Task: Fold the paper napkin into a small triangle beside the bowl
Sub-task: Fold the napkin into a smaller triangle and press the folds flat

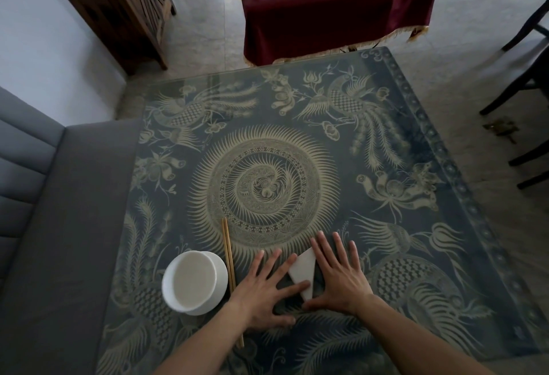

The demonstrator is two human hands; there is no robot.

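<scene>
We note a glass-topped table [386, 142] with a phoenix pattern, bearing a white bowl [194, 281] near left and chopsticks [228, 261] just right of it. Right of the chopsticks lies the white paper napkin [303, 270], folded into a triangle. Our left hand [264, 288] and right hand [341, 276] press on it, fingers spread flat, grasping nothing.

- A pair of chopsticks [229, 267] is lying on the patterned table [386, 196].
- A maroon cloth [335, 3] is draping furniture at the far side.
- A grey sofa [59, 226] is sitting left.
</scene>
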